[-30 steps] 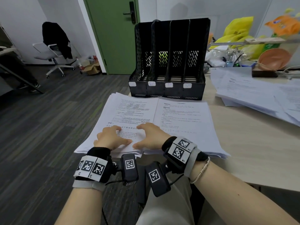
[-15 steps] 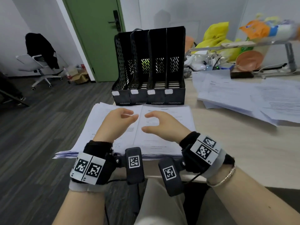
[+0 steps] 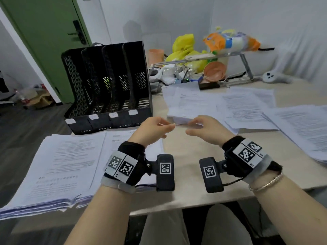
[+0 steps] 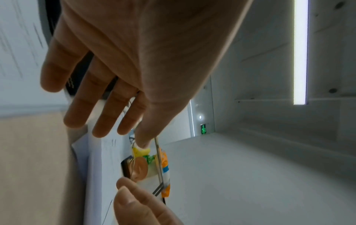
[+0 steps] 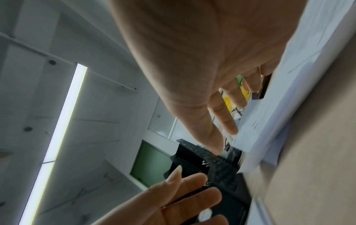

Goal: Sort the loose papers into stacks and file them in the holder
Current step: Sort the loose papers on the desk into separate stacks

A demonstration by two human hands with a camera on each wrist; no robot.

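1. Neither hand has hold of anything: the left hand (image 3: 152, 129) and the right hand (image 3: 206, 129) hover above the desk (image 3: 191, 183) with palms turned toward each other and a gap between them.
2. Left fingers (image 4: 80, 106) are nearly straight and slightly spread in the left wrist view, touching nothing; the thumb points forward.
3. Right fingers (image 5: 223, 117) are likewise extended and loosely parted in the right wrist view, just short of the near edge of the loose papers (image 3: 187, 103); whether a fingertip grazes that edge cannot be told.
4. Those loose papers lie spread just right of the black file holder (image 3: 108, 85), overlapping one another and running on toward the right edge of the desk.
5. Two sorted stacks (image 3: 70, 165) lie side by side directly in front of the holder, at the near left corner of the desk, the left one overhanging its edge.
6. File holder: upright, four mesh slots with white label tabs along the front; no paper shows in the slots.
7. Behind and right of the holder sits clutter: yellow bags (image 3: 184, 48), an orange bowl (image 3: 215, 70) under a metal stand (image 3: 244, 58), and an orange cup (image 3: 155, 56).
8. Left of the holder, beyond the desk, is a green door (image 3: 44, 32).
9. Both wrists wear black bands with printed marker tags (image 3: 122, 166).
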